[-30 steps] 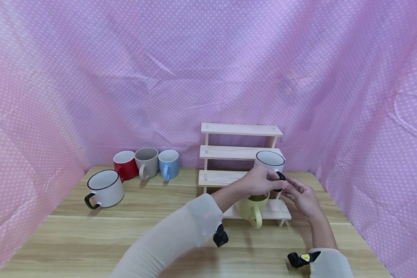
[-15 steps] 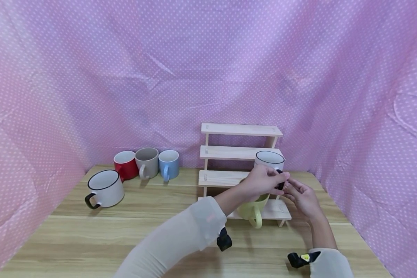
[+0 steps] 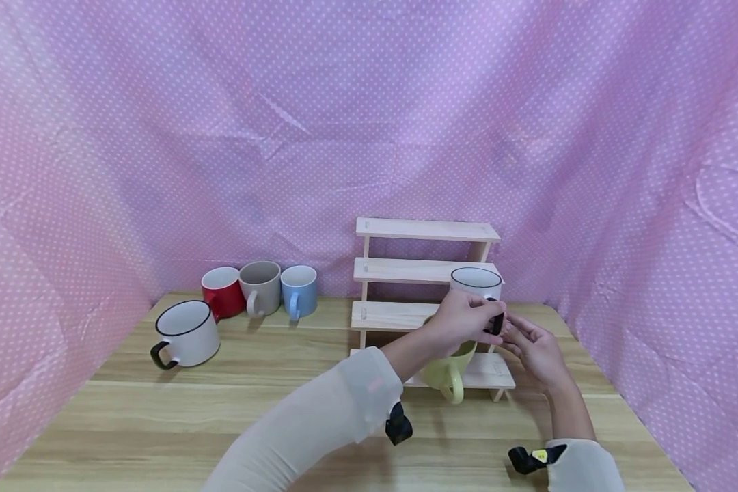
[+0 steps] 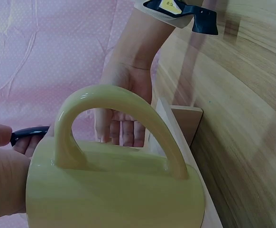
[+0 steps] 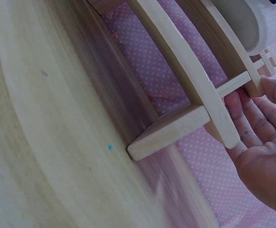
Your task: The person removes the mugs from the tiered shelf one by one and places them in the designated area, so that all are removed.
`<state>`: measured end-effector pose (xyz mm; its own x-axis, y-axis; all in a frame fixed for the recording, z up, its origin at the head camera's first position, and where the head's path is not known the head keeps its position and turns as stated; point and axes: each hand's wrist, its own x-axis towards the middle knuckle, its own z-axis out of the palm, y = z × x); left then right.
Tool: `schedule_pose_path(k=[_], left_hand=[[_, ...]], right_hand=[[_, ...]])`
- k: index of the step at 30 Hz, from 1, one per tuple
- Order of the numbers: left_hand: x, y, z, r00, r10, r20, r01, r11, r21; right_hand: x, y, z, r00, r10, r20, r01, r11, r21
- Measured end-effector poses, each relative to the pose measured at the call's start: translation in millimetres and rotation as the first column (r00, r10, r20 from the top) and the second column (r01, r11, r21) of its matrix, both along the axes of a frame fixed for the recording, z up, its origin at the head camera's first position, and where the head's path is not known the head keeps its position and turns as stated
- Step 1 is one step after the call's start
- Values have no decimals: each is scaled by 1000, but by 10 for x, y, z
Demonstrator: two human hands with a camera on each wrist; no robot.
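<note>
A white mug with a black rim point(image 3: 476, 281) stands upright at the right end of the wooden rack's second shelf from the bottom. The left hand point(image 3: 464, 320) pinches its black handle point(image 4: 30, 133) between thumb and fingers. Below, on the lowest shelf, a yellow mug point(image 3: 441, 373) has its handle towards the front; it fills much of the left wrist view. The right hand point(image 3: 538, 355) is at the rack's right side. In the right wrist view its thumb and fingers hold the end of a shelf point(image 5: 233, 52), near the white mug's base.
At the left of the table point(image 3: 270, 403) stand a red mug point(image 3: 224, 301), a grey mug point(image 3: 264, 292) and a blue mug point(image 3: 303, 295) in a row. Another white mug point(image 3: 192, 339) is in front of them. Pink dotted cloth point(image 3: 369, 123) surrounds the table.
The white mug on the rack has shifted slightly to the left, and its handle has turned a little under the left hand. The right hand has stayed at the rack's side.
</note>
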<state>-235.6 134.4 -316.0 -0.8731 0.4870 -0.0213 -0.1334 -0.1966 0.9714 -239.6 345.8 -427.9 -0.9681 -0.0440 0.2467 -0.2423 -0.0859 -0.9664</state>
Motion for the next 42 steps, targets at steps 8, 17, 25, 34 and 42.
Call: schedule_pose_path(k=[8, 17, 25, 34, 42], left_hand=[[30, -6, 20, 996, 89, 2, -89, 995, 42], [7, -20, 12, 988, 141, 70, -148, 984, 101], [-7, -51, -6, 986, 144, 87, -154, 981, 115], [-26, -93, -9, 988, 137, 76, -146, 982, 118], [-44, -182, 27, 995, 101, -2, -100, 986, 130]], right_hand=[[-19, 1, 3, 1000, -11, 10, 11, 1000, 14], [-19, -11, 7, 999, -37, 34, 35, 998, 55], [-21, -6, -3, 999, -36, 35, 35, 998, 47], [5, -13, 15, 997, -63, 53, 59, 997, 57], [12, -22, 22, 996, -72, 51, 69, 996, 60]])
